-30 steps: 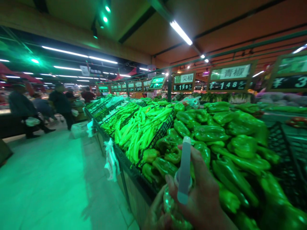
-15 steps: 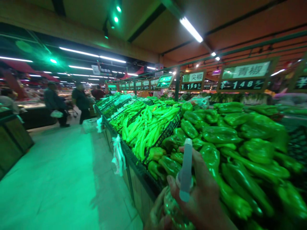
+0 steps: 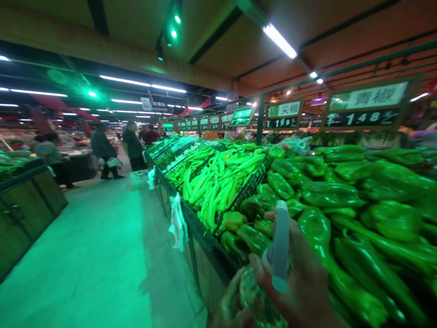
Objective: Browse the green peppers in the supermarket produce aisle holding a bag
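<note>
My right hand [image 3: 302, 284] is wrapped around the neck of a clear spray bottle [image 3: 256, 298], and its pale sprayer head [image 3: 281, 246] stands upright above my fingers. Lower left, my left hand [image 3: 228, 306] cups the bottle's body from the side. Both hands are low in the view, in front of a heap of dark green bell peppers [image 3: 327, 196] on a market display. A black wire divider [image 3: 246, 189] separates these from a pile of long light green peppers [image 3: 218, 182].
The produce stand's dark front edge [image 3: 201, 228] runs away to the left, with plastic bags [image 3: 178, 222] hanging from it. Price signs [image 3: 367, 107] hang above. An aisle floor [image 3: 92, 255] lies on the left, a dark counter [image 3: 27, 205] beside it, and several shoppers [image 3: 102, 150] stand farther off.
The view has swung left, so the stand and the shoppers sit further right in the frame. Both hands keep the same hold on the spray bottle.
</note>
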Demonstrator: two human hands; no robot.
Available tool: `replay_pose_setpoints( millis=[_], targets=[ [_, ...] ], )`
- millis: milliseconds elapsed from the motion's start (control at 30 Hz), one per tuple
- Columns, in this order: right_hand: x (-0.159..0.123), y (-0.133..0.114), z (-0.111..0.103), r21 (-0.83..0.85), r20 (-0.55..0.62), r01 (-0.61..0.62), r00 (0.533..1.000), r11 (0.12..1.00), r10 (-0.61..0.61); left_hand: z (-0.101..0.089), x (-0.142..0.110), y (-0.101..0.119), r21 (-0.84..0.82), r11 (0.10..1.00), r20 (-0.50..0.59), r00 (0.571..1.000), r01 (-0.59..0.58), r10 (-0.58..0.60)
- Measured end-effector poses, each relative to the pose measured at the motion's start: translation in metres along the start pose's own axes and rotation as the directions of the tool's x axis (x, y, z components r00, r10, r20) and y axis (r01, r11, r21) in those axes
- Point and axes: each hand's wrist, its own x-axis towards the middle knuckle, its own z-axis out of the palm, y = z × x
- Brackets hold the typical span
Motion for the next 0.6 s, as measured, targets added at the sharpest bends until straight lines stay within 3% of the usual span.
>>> replay_pose_setpoints(
  millis=[200,433,600],
  targets=[
    [0.002,-0.002,0.015,-0.063,0.018,0.048,0.999,0.997,-0.047,-0.011,0.004,0.029,0.018,1.000,0.004,1.000,0.003,-0.003],
    [0.015,-0.014,0.054,-0.083,0.056,0.093,0.995,0.992,-0.088,-0.049,0.010,0.058,0.168,0.986,-0.042,0.999,0.019,-0.013],
    [0.021,-0.037,0.089,0.013,0.077,-0.125,0.989,0.992,0.124,-0.073,0.011,0.078,0.133,0.991,-0.069,0.997,-0.006,0.015]
  ],
)
